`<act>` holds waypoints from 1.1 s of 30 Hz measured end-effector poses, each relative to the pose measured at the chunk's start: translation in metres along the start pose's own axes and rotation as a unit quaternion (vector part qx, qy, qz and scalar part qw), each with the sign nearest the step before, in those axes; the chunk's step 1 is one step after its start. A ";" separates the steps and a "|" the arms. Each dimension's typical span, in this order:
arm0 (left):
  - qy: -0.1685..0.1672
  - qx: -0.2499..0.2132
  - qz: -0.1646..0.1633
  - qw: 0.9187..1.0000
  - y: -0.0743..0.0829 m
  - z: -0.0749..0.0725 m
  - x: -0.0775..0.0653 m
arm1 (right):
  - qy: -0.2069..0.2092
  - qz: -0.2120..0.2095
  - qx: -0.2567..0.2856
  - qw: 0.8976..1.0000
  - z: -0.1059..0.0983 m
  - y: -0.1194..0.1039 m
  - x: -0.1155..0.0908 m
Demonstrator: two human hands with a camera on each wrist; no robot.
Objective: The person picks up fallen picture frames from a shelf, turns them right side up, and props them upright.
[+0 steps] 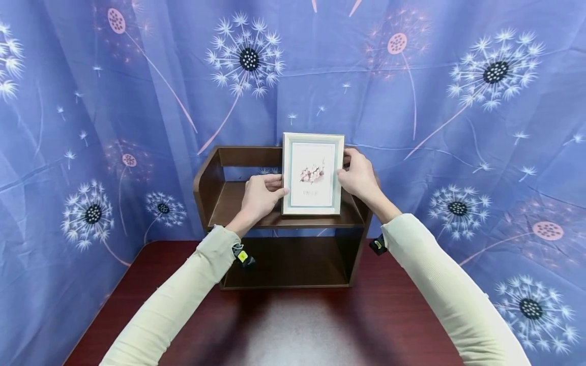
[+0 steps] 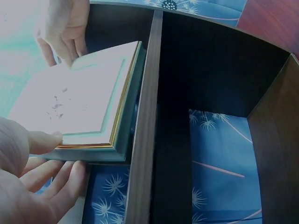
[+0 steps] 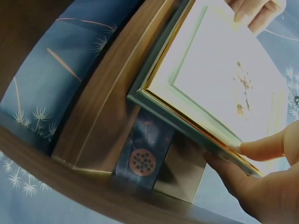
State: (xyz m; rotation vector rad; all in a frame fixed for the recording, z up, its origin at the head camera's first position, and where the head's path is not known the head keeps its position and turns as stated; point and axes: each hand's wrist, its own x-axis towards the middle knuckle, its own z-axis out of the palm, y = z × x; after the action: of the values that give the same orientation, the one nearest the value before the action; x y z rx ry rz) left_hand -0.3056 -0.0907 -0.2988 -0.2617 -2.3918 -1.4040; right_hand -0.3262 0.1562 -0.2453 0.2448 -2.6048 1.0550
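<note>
A picture frame [image 1: 313,173] with a pale cream border, a light blue inner line and a blossom print faces the head camera, upright. My left hand [image 1: 261,198] grips its left edge, thumb on the front and fingers behind, as the left wrist view also shows. On the opposite edge my right hand [image 1: 361,175] pinches the frame, its thumb [image 3: 264,148] lying on the front border. The frame's lower edge is close over the upper board of a brown wooden shelf [image 1: 354,219]. Glare washes out part of the print in both wrist views.
The two-level shelf, with raised side panels [image 1: 207,190] and a back rail [image 1: 251,154], stands on a dark red table [image 1: 183,284]. Behind and beside it hangs a blue curtain [image 1: 316,91] with dandelion patterns. Small wrist cameras [image 1: 244,256] sit under both cuffs.
</note>
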 end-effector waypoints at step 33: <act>0.000 -0.024 0.049 0.999 -0.010 0.002 -0.009 | 0.010 -0.120 0.055 0.991 -0.008 0.018 -0.034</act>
State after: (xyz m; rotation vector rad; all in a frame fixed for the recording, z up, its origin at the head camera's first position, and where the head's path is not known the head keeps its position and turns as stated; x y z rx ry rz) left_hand -0.3011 -0.0938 -0.3118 -0.3845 -2.3150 -1.4172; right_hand -0.2974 0.1764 -0.2634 0.5559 -2.4271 1.1072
